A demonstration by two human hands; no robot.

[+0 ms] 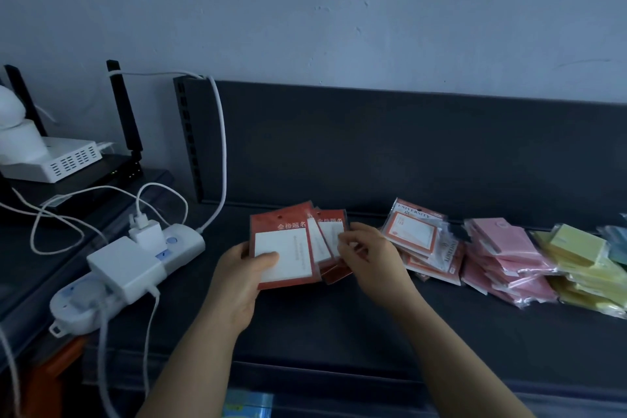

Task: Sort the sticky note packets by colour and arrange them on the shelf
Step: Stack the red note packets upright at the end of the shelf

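Note:
Several red sticky note packets (288, 248) with white pads lie fanned on the dark shelf (339, 322). My left hand (242, 282) grips the front red packet, thumb across its white pad. My right hand (364, 256) pinches the edge of the rear red packets. To the right, in a row, lie a pile of orange-and-white packets (419, 241), a pile of pink packets (502, 258) and a pile of yellow packets (583, 261). A blue-green packet (619, 241) shows at the right edge.
A white power strip (132, 268) with chargers and white cables lies at the shelf's left end. Behind it stand a black router with antennas (125, 119) and a white box (64, 159). A dark back panel (407, 146) rises behind the shelf.

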